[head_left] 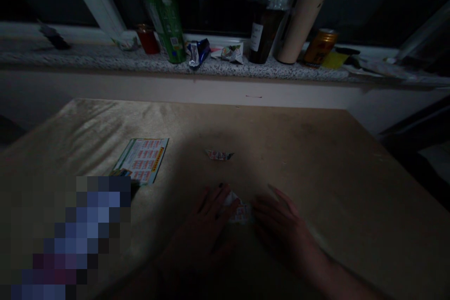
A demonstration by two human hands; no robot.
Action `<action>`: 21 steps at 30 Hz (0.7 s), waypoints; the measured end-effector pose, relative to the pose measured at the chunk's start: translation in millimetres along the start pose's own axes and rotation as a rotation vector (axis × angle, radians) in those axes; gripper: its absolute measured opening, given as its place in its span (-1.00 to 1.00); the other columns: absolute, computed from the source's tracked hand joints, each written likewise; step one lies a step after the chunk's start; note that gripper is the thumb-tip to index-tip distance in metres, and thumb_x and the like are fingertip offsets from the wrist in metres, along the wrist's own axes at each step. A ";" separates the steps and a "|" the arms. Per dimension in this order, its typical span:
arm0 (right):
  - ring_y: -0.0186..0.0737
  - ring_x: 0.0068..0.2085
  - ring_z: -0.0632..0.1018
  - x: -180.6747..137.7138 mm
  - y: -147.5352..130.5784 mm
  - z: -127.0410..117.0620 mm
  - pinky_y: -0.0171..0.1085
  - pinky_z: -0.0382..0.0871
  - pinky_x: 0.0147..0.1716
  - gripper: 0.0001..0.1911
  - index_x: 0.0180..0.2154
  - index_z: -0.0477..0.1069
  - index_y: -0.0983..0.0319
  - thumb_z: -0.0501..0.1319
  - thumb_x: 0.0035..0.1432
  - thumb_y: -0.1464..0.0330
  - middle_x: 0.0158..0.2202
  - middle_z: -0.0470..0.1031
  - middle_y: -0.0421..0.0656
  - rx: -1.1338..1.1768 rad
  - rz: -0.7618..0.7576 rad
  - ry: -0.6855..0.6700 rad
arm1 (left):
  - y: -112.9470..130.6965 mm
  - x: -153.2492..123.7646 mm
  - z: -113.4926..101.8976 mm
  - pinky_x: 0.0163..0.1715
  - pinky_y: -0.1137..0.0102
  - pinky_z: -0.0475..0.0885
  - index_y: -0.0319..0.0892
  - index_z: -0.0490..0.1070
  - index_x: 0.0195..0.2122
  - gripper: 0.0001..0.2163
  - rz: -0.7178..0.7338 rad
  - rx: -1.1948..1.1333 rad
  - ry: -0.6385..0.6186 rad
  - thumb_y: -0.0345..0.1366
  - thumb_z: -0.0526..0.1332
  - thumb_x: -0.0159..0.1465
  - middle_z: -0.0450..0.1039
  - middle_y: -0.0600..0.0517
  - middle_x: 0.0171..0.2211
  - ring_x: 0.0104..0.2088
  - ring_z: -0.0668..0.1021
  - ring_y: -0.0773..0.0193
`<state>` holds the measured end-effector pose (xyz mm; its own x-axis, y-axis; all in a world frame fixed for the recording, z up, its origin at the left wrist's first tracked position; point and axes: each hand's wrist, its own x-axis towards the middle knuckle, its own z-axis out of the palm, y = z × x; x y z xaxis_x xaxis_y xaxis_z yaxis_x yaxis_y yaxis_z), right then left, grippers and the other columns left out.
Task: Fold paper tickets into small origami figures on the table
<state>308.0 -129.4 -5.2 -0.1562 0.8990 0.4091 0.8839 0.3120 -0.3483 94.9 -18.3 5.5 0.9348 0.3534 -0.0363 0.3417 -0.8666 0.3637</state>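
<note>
A small folded piece of printed paper (242, 215) lies on the table in the shadow between my hands. My left hand (209, 213) rests over its left part, fingers stretched out flat and partly covering it. On the other side, my right hand (281, 220) is beside the paper's right edge, fingers extended and a little blurred; whether it touches the paper I cannot tell. Just beyond both hands sits a small folded paper boat (220, 155). Dim light hides the exact folds.
A printed sheet with red panels (142, 159) lies left on the table (316, 150). A pixelated patch covers the lower left. Along the windowsill (218, 66) stand a green bottle (172, 33), a dark cup (262, 40), a cardboard tube (305, 14) and an orange can (320, 47).
</note>
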 end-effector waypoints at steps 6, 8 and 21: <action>-0.09 0.01 0.45 15.1 8.5 2.9 0.11 0.17 0.11 -0.72 -0.06 0.40 0.19 0.18 0.15 0.39 -0.06 0.50 -0.10 0.014 0.029 -0.034 | -0.2 -0.7 3.8 0.21 0.03 -0.06 -0.06 -0.10 0.30 -0.42 -0.028 0.016 0.043 -0.16 0.08 0.31 -0.30 -0.04 0.35 0.30 -0.12 -0.02; -0.05 0.06 0.41 19.7 8.2 6.7 0.12 0.14 0.12 -0.64 0.00 0.37 0.19 0.19 0.14 0.37 0.00 0.46 -0.08 -0.003 0.045 -0.044 | -0.2 -0.3 3.7 0.22 0.03 -0.08 -0.08 -0.11 0.30 -0.43 -0.018 0.025 0.031 -0.15 0.07 0.32 -0.28 -0.05 0.34 0.30 -0.11 0.01; -0.07 0.06 0.39 21.3 11.5 16.8 0.10 0.12 0.11 -0.67 -0.02 0.39 0.12 0.20 0.15 0.37 -0.01 0.48 -0.14 0.059 0.087 -0.054 | -3.1 1.6 2.2 0.20 0.15 0.08 -0.02 0.11 0.21 -0.56 -0.093 -0.247 0.141 -0.33 0.10 0.31 0.10 0.04 0.25 0.24 0.16 0.16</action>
<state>307.5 -101.5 -14.7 -0.1046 0.9384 0.3294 0.8679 0.2478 -0.4304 95.6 -15.8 2.2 0.8717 0.4881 0.0435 0.3754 -0.7221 0.5811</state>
